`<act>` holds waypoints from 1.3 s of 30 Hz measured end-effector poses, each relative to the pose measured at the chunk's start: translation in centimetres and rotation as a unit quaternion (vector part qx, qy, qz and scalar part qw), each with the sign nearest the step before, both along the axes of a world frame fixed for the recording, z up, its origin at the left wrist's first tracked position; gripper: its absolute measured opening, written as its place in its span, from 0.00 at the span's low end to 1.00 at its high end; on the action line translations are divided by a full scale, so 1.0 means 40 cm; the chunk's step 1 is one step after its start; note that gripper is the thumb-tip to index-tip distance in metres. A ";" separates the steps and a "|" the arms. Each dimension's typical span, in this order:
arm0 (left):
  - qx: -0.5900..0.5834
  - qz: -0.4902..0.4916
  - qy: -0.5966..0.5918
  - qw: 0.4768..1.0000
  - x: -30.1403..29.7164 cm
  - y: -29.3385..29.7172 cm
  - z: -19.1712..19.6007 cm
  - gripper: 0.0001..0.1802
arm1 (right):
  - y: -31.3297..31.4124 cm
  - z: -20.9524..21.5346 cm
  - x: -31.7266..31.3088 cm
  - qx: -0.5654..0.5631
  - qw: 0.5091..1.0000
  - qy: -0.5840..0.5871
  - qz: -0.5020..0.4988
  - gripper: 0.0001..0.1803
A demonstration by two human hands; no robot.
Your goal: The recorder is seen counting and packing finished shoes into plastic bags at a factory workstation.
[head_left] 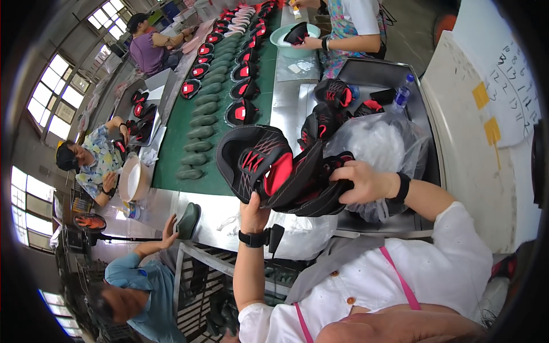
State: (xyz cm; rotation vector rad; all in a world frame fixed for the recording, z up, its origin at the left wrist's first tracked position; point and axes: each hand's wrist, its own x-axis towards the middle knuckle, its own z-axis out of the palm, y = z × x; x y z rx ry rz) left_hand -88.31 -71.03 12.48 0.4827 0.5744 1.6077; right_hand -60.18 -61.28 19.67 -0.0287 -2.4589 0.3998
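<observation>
Holding a bundle of black shoe uppers (243,143) from below, the left grip (254,214) is closed on its lower edge, thumb against the outside. The right grip (364,182) has its curled fingers and thumb nipping the bundle's right side. The uppers, with red lacing and red lining, are raised in front of the person's white shirt (394,274), between the green table and the metal tray. Black bands circle both wrists.

Right of the bundle, the metal tray (433,134) holds more black-and-red uppers (333,93), a clear plastic bag (380,137) and a bottle (402,94) with a blue cap. Beyond the bundle, the green table (171,134) carries a column of dark green foot-shaped forms (201,132) between rows of uppers.

Farther out, a co-worker holds an upper over a pale green basin (294,52). At the lower left, a person in a blue shirt (137,286) has a hand against a green form (189,222).
</observation>
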 end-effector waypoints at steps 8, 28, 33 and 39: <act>0.095 -0.009 0.195 0.976 0.020 0.033 -0.034 0.35 | 0.059 0.049 -0.034 -0.022 0.999 -0.026 0.024 0.10; -0.003 0.305 0.146 0.941 -0.008 0.208 -0.081 0.24 | 0.413 -0.027 0.121 -0.366 0.879 -0.044 -0.303 0.38; -0.027 0.232 0.174 0.957 0.025 0.152 -0.088 0.26 | 0.440 -0.025 0.110 -0.436 0.850 0.062 -0.289 0.31; -0.003 0.111 0.145 0.983 0.053 0.156 -0.048 0.26 | 0.330 -0.016 0.057 -0.697 0.708 0.081 0.080 0.38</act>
